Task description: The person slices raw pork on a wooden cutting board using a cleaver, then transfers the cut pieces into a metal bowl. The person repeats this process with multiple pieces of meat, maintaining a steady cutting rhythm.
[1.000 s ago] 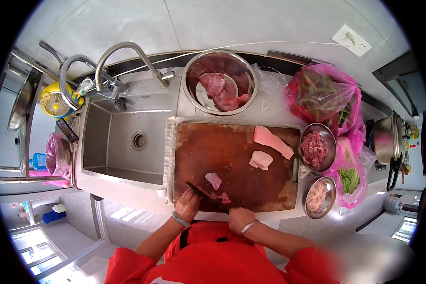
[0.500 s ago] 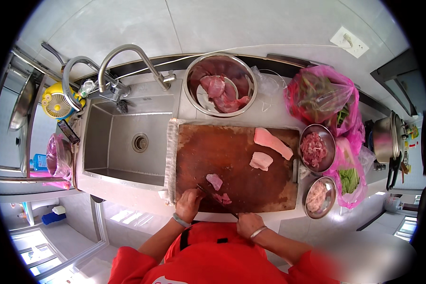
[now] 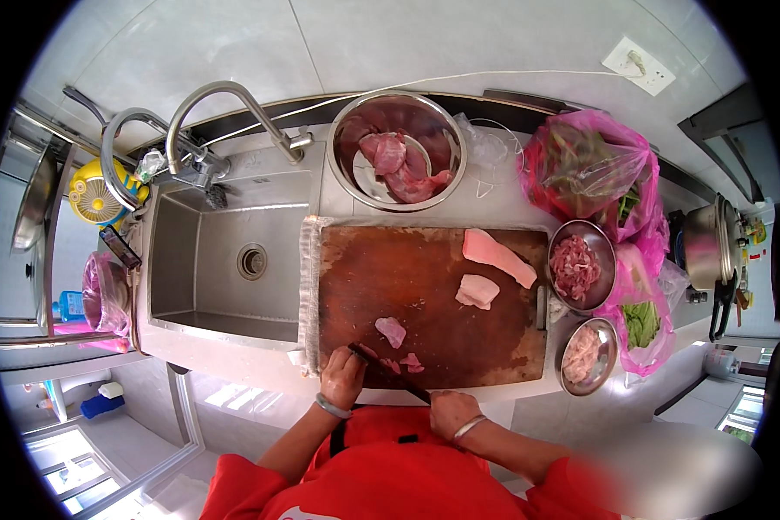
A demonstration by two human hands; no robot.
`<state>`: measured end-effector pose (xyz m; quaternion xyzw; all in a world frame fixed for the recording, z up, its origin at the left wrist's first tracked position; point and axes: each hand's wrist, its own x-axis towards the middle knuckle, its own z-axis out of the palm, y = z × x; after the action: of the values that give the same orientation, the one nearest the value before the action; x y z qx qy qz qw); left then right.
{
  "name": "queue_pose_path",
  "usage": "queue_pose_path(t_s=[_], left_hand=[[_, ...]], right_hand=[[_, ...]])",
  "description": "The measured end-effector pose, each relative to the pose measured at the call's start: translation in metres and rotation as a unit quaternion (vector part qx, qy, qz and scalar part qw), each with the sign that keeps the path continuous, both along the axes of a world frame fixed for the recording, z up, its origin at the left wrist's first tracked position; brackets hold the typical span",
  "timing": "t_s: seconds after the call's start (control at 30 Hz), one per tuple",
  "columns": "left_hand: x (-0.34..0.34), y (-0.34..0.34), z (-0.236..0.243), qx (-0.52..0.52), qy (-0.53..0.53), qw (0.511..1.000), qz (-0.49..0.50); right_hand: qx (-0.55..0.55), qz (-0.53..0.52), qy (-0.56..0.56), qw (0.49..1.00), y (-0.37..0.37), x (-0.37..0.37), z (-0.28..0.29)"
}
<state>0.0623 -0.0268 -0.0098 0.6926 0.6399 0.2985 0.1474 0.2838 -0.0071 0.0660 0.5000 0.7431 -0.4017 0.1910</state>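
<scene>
My right hand point(image 3: 453, 414) is closed round the handle of a kitchen knife point(image 3: 390, 373) at the near edge of a brown wooden cutting board point(image 3: 399, 286). The dark blade slants up and left across the board. At the blade's far end is my left hand point(image 3: 342, 379), its fingers curled in close; whether they pinch the blade or some meat is hidden. Small dark-red meat bits point(image 3: 412, 362) lie beside the blade. Just beyond them sits a pale pink meat piece point(image 3: 391, 331). Two pieces of skin-on pork point(image 3: 499, 257) rest at the board's far right.
Left of the board is a steel sink point(image 3: 234, 308) with a curved faucet point(image 3: 234, 91). Behind stands a steel bowl point(image 3: 342, 178) of large meat pieces. To the right are a bowl of sliced meat point(image 3: 575, 269), a bowl of pale meat point(image 3: 581, 354) and pink vegetable bags point(image 3: 589, 165).
The knife has shifted toward me and left, off the red meat, which now shows as separate bits. My left hand stays at the blade's far end. The whole view has shifted slightly.
</scene>
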Motion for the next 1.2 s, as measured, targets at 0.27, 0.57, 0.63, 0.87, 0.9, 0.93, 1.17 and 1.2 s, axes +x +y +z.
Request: queue_pose_path(t_s=[0.27, 0.57, 0.63, 0.87, 0.9, 0.93, 1.17, 1.2], left_hand=[[0.0, 0.001, 0.003, -0.012, -0.025, 1.0, 0.004], [0.002, 0.014, 0.016, -0.128, 0.007, 0.991, -0.028], [-0.001, 0.012, 0.014, -0.135, 0.017, 0.99, -0.038], [-0.009, 0.004, 0.006, -0.02, 0.033, 0.998, -0.043], [-0.008, 0.001, 0.005, -0.03, 0.03, 0.997, -0.058], [-0.007, -0.001, 0.005, -0.021, 0.004, 0.998, -0.056], [0.0, -0.014, 0.015, -0.066, -0.122, 0.99, 0.029], [0.001, -0.015, 0.014, -0.066, -0.121, 0.99, 0.034]], right_hand=[[-0.06, 0.009, -0.03, 0.998, 0.011, -0.003, 0.012], [-0.03, -0.023, -0.02, 0.999, 0.007, 0.007, 0.007], [-0.008, -0.029, -0.006, 1.0, 0.003, 0.009, 0.004], [-0.022, -0.031, -0.01, 0.999, -0.003, 0.009, -0.002], [-0.031, -0.031, -0.016, 0.999, -0.003, 0.009, 0.0], [-0.039, -0.031, -0.023, 0.998, -0.003, 0.009, 0.001], [-0.033, -0.035, -0.027, 0.998, -0.006, 0.011, 0.0], [-0.032, -0.032, -0.025, 0.999, -0.006, 0.011, 0.0]])
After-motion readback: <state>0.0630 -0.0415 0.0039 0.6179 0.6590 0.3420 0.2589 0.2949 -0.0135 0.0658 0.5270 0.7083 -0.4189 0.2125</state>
